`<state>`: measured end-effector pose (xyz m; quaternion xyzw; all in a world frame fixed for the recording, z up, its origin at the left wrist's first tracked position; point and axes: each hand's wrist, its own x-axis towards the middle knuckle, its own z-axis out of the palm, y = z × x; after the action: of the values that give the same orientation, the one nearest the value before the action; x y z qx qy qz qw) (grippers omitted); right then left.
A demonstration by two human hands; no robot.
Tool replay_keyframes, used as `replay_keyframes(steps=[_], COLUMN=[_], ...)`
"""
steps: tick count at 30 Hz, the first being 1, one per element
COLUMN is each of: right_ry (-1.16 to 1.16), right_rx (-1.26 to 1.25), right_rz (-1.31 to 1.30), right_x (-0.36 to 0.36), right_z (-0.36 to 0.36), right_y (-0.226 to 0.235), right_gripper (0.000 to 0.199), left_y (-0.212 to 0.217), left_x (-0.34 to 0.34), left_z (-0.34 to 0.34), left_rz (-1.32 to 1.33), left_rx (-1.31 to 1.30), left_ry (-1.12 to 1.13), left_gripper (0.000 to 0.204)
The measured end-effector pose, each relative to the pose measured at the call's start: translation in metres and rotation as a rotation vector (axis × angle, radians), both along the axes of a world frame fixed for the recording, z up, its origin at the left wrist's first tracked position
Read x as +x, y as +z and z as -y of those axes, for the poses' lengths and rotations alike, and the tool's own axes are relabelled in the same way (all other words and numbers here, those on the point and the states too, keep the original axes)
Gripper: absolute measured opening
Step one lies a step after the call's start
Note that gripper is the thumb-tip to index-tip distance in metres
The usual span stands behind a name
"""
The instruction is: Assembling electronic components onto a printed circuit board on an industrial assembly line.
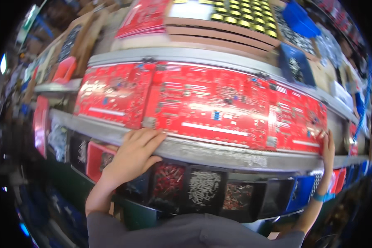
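Several spread left fingers (148, 137) on rail (219, 156)

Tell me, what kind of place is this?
Probably an electronics factory workbench. Red circuit boards lie side by side between metal rails, black bins of small parts line the near edge, and rows of yellow-topped parts stand behind.

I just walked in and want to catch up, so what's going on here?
A person works bare-handed at a row of red circuit boards lying between metal rails. The left hand is on the near rail, fingertips by the boards' lower edge; the right hand is at the row's right end. Black bins, some holding small parts, line the near side.
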<state>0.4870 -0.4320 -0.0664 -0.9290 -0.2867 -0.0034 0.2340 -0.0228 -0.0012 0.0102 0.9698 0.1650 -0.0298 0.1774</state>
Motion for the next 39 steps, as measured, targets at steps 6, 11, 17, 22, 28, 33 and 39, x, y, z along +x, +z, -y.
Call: replay_keyframes(steps=[6, 11, 17, 22, 28, 33, 39], right_ry=[0.027, 0.036, 0.03, 0.003, -0.006, -0.056, -0.083], right_rx=[-0.013, -0.036, -0.063, -0.063, -0.047, -0.048, -0.049], right_rz=[-0.01, 0.015, 0.071, 0.086, 0.126, 0.134, 0.117], right_x=[0.016, 0.012, 0.015, -0.002, -0.001, -0.004, -0.01], right_z=[0.011, 0.006, 0.01, -0.003, 0.0, -0.004, -0.01], right_y=[-0.004, 0.001, -0.01, -0.011, -0.018, -0.021, -0.017], right_gripper=[0.052, 0.051, 0.049, 0.05, 0.05, 0.049, 0.049], left_y=[0.001, -0.003, -0.001, 0.001, 0.001, -0.001, -0.004], left_x=[-0.004, -0.011, -0.006, -0.009, -0.009, -0.01, -0.012], left_z=[0.002, 0.004, 0.002, 0.0, 0.0, -0.001, -0.001], left_rz=[0.018, 0.03, 0.023, 0.008, 0.021, 0.06, 0.055], left_rx=[0.001, -0.005, -0.026, -0.053, -0.088, -0.083, -0.086], left_ry=[-0.009, -0.003, -0.019, -0.024, -0.01, -0.018, -0.01], left_gripper=[0.063, 0.065, 0.068, 0.071, 0.073, 0.068, 0.068])
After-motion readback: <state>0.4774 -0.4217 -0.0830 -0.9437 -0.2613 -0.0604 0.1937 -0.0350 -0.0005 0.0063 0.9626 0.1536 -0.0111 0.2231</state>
